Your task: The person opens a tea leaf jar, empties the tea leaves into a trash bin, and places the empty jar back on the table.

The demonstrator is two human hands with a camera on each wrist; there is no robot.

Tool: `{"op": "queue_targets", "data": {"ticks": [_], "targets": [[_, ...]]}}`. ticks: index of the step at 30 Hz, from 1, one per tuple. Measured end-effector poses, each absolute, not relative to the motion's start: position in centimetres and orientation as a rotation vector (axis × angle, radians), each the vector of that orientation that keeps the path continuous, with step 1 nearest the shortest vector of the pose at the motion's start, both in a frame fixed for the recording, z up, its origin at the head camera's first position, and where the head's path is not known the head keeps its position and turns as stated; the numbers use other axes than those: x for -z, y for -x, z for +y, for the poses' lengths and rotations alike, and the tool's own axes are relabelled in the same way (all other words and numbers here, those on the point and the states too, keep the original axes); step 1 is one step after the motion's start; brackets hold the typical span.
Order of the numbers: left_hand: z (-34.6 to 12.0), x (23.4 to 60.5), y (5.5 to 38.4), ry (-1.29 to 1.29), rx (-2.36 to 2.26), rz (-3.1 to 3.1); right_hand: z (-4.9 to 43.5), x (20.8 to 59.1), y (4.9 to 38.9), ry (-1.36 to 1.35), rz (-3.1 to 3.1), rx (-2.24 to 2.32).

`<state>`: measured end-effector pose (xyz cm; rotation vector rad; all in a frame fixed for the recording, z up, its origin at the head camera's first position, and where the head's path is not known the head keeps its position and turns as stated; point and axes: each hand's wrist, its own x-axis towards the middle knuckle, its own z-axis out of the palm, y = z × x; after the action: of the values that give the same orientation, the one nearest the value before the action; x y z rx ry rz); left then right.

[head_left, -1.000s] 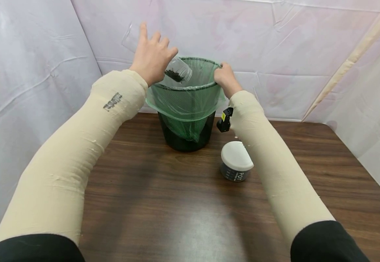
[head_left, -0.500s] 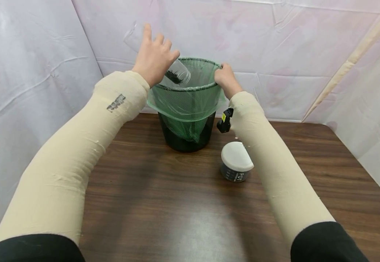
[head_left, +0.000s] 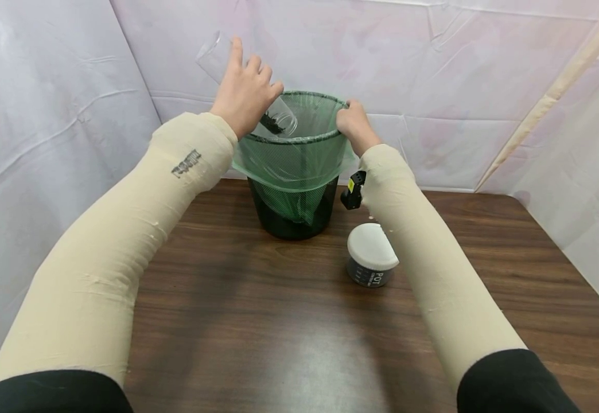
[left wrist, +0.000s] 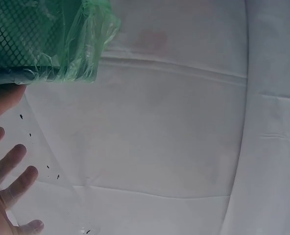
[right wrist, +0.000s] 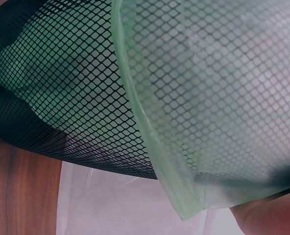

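Observation:
My left hand (head_left: 245, 92) holds a clear, see-through cup (head_left: 283, 113), tilted steeply so its lower end dips inside the rim of the bin. Dark loose shreds (head_left: 271, 124) lie near that lower end. In the left wrist view, my fingers (left wrist: 18, 181) are spread on the clear wall, where a few dark specks cling. The black mesh waste bin (head_left: 291, 225) stands upright, lined with a thin green bag (head_left: 294, 166) folded over its rim. My right hand (head_left: 355, 123) grips the rim and bag at the right; its thumb side (right wrist: 275, 215) shows low in the right wrist view.
A short dark pot with a white lid (head_left: 372, 246) stands on the brown wooden table (head_left: 279, 321), partly behind my right forearm. A small black camera (head_left: 353, 190) sits at my right wrist. Pale cloth walls (head_left: 475, 86) hang close behind and at both sides.
My left hand has shifted slightly right, and the cup tips a little more steeply, its upper end moving right. The right hand keeps its place on the rim.

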<state>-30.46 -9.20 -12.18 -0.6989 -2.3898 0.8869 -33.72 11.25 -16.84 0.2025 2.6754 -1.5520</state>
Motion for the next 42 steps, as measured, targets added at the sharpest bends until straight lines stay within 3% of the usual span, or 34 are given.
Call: {"op": "queue_targets", "data": {"ticks": [42], "targets": [[-8.88,12.12,31.06,0.747,-1.105,-2.308,11.15,17.01,33.81,-0.195,2.676,1.563]]}}
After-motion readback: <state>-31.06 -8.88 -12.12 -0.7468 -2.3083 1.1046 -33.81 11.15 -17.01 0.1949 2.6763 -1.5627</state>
